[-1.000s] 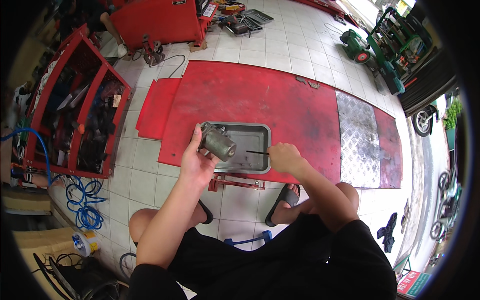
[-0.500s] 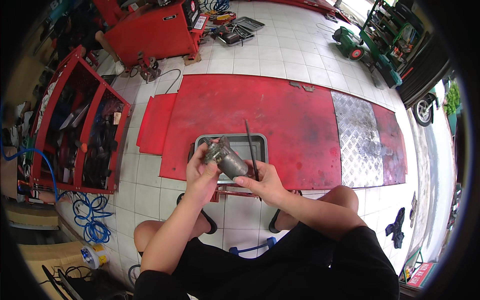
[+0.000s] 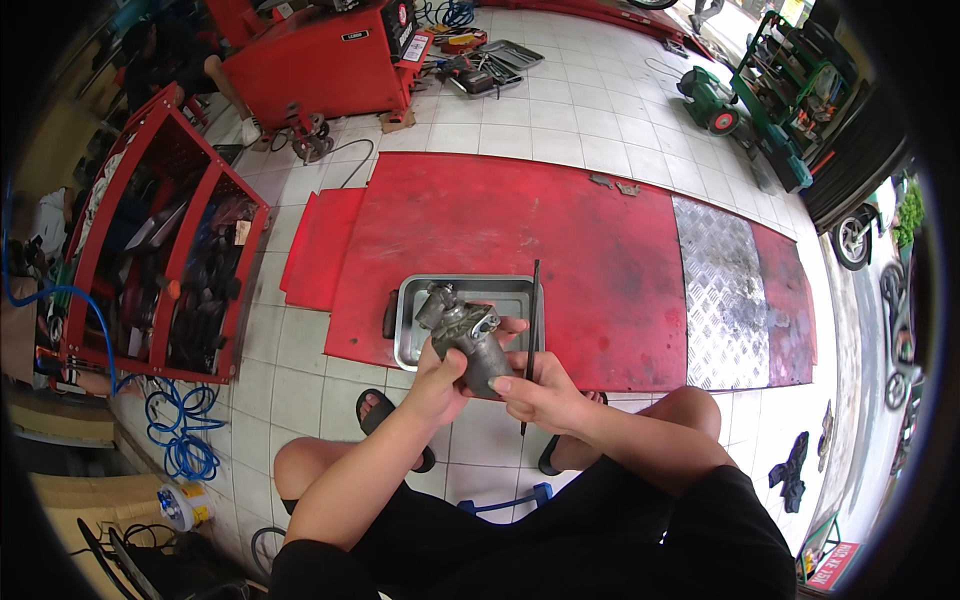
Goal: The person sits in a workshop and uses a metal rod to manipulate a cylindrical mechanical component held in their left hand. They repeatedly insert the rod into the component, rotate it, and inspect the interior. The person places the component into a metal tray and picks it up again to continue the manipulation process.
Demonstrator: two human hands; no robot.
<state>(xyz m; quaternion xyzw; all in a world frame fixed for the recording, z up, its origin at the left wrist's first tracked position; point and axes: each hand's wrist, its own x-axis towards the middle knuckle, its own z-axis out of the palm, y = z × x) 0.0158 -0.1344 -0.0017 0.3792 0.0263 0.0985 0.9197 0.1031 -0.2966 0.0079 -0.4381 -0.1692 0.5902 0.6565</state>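
Over the metal tray (image 3: 403,325), a grimy grey metal cylinder (image 3: 487,362) with a knobby fitting at its upper end is held tilted, that end leaning up and left. My left hand (image 3: 441,385) is closed round its left side, thumb across the body. My right hand (image 3: 545,392) pinches the lower right end of the cylinder. A thin dark rod (image 3: 534,310) also sits in the right hand's fingers, standing nearly upright along the tray's right edge. Fingertips behind the cylinder are partly hidden.
The tray lies at the near edge of a red platform (image 3: 600,270) with a tread-plate strip (image 3: 722,280). Left stands a red open-shelved rack (image 3: 165,240) beside a coiled blue hose (image 3: 185,440). Small metal pieces (image 3: 615,185) lie at the platform's far edge. A person (image 3: 170,60) sits far left.
The cylinder has come lower and nearer me, its knobby end turned further upward. My left hand has shifted down its side. The rod has swung more upright, its lower end now showing below my right hand.
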